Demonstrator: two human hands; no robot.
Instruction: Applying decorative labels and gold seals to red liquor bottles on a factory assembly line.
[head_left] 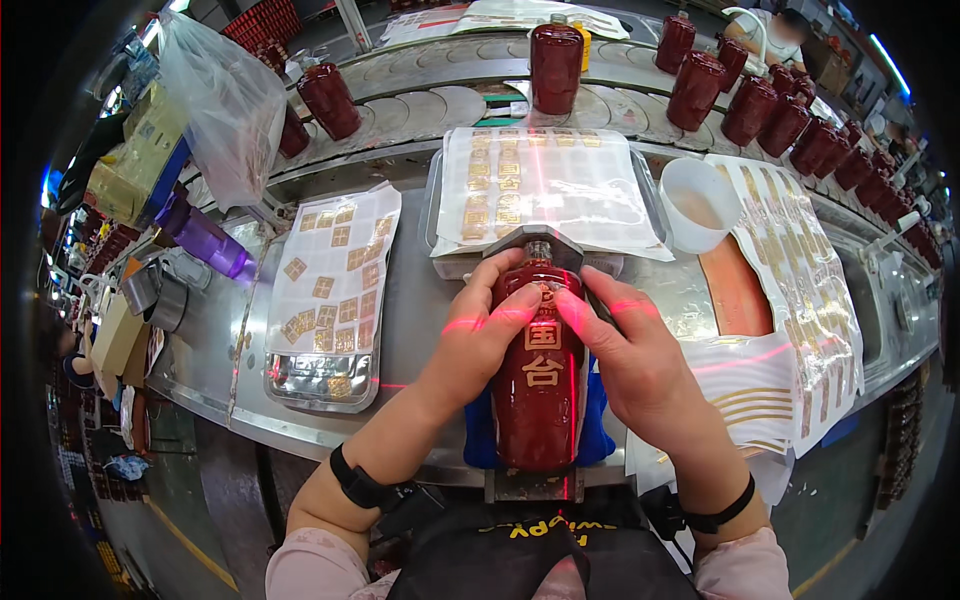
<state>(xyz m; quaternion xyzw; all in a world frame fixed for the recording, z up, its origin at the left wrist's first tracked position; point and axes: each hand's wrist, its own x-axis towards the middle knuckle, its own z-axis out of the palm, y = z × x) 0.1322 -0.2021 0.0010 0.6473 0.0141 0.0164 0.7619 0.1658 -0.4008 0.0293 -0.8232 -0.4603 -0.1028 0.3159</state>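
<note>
A dark red glass bottle (538, 430) lies in front of me, its neck pointing away, between blue pads (482, 435) on a metal stand. Gold characters (542, 370) run down its front, and red laser lines cross it. My left hand (480, 335) wraps the left shoulder of the bottle, thumb pressed by the topmost gold character. On the other side my right hand (635, 365) grips the right shoulder, its thumb tip beside the left one. Both thumbs partly hide that character. Just beyond the neck, a sheet of gold decals (570, 185) rests on a metal tray.
At left, another decal sheet (335, 235) lies on a shallow tray (320, 395). A white tub (695, 205) and gold-striped sheets (800, 270) are at right. Red bottles (557, 70) stand along the conveyor (430, 105). A purple water bottle (205, 237) leans beside a plastic bag (225, 100).
</note>
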